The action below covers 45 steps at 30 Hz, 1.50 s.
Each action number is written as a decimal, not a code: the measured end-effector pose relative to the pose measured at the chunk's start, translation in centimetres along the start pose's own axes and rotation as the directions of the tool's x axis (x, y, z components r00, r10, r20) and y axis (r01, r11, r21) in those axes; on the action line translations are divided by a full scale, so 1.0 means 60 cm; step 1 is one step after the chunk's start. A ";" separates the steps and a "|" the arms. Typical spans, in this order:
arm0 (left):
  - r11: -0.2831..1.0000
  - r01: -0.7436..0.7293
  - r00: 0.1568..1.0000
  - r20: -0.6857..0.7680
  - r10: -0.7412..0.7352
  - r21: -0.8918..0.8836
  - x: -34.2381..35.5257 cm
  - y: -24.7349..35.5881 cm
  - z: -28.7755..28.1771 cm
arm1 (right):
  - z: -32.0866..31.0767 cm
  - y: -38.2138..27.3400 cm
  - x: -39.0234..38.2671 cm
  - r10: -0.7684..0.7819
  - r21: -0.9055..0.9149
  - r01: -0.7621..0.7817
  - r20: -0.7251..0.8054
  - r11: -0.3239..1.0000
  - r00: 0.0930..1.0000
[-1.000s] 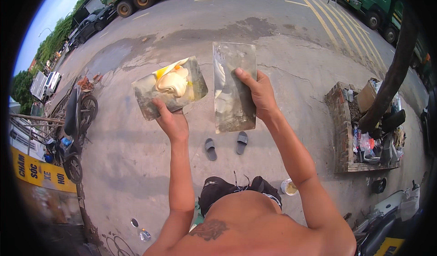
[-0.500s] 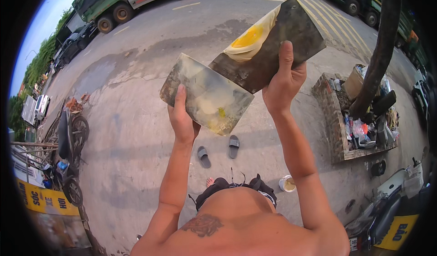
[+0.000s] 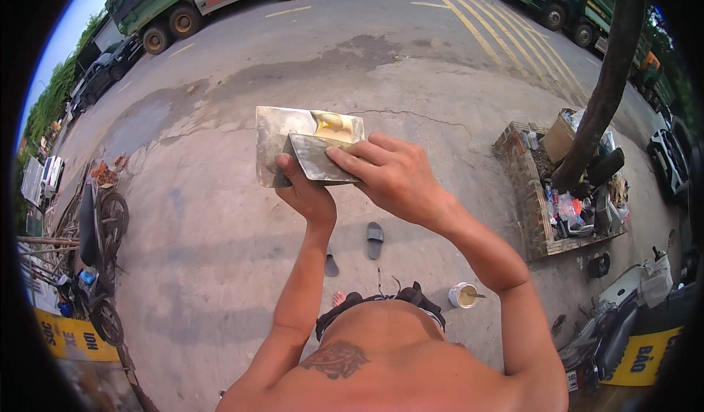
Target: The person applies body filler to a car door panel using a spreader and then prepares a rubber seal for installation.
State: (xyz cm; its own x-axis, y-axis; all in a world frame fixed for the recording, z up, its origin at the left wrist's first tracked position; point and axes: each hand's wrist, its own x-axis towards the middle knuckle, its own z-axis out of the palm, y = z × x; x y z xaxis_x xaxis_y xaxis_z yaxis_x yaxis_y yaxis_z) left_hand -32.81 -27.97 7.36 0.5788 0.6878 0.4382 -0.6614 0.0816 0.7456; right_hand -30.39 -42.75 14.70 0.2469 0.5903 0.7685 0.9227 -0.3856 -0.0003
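A motorbike (image 3: 89, 225) stands at the far left on concrete ground (image 3: 205, 280). Mid-view, the left hand (image 3: 312, 201) grips a thin rectangular spreader plate (image 3: 272, 130), thumb at its near edge. A second spreader plate (image 3: 314, 157) overlaps it at a tilt, beside cream and yellow paste (image 3: 334, 127); the right hand (image 3: 396, 177) grips this one, fingers on its face. Farther right come grey sandals (image 3: 375, 241), an open tub (image 3: 460, 296) and a brick planter (image 3: 526, 214).
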 end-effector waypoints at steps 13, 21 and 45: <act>0.962 0.272 0.946 0.189 -0.262 -0.029 0.012 0.065 0.022 | -0.076 0.050 0.052 0.001 -0.033 -0.011 -0.280 0.999 0.960; 0.692 0.488 0.866 0.195 -0.461 -0.533 0.047 0.071 0.019 | -0.114 0.075 -0.038 0.469 0.531 -0.461 0.130 0.711 0.874; 0.881 0.394 0.918 0.165 -0.361 -0.262 -0.002 0.084 0.031 | -0.095 0.057 -0.040 0.521 0.521 -0.584 0.282 0.622 0.806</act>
State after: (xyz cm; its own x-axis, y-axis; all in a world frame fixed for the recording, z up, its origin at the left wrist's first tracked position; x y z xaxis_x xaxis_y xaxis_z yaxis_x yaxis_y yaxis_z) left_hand -35.36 -28.99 12.00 0.8487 0.4827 0.2161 -0.4800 0.5315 0.6979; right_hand -29.53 -49.53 16.53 0.7631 0.4744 0.4389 0.5840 -0.2152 -0.7827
